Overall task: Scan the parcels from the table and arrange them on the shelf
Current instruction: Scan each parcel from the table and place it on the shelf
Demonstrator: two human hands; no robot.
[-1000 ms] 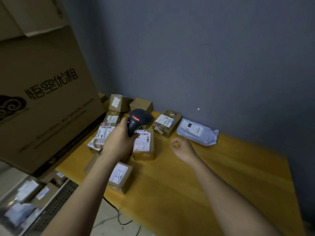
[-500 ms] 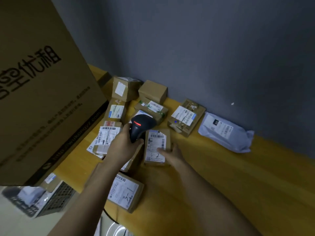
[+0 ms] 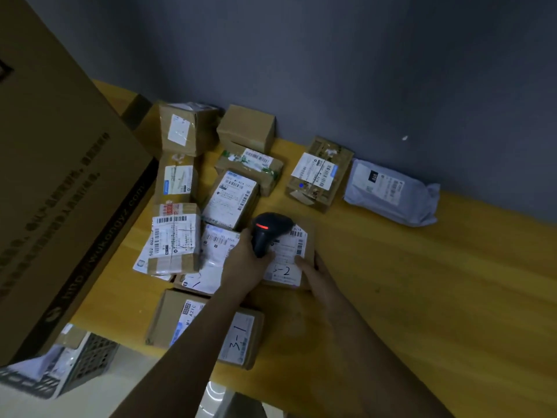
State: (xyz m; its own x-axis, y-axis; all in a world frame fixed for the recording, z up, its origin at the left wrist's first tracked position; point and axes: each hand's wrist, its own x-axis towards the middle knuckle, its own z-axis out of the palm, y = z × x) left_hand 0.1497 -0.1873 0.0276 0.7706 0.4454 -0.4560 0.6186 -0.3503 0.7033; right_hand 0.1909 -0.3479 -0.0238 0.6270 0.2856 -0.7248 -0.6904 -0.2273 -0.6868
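Two hands met over one parcel: the left hand (image 3: 245, 260) was wrapped around the handle of a black barcode scanner (image 3: 266, 233), its red light showing and its head hanging directly above the parcel's label, while the right hand (image 3: 310, 267) pinched the near right edge of that same parcel marked 3-2 (image 3: 286, 260), fingers curled onto its top. The small brown box lay flat on the yellow table (image 3: 422, 282), its long axis running roughly away from the person, so the printed barcodes sat at the far end just beyond the scanner's head. The right hand was the one already on it, and looked best placed to lift it once the scan took. Just left of the scanner lay a white mailer (image 3: 217, 245) and a taped box with a long barcode (image 3: 176, 236); nearer the person sat the parcel marked 3-1 (image 3: 238, 339). Farther out, more boxes crowded toward the grey wall, with a grey poly bag (image 3: 391, 191) well apart on the right and a large printed carton (image 3: 60, 191) looming at left.
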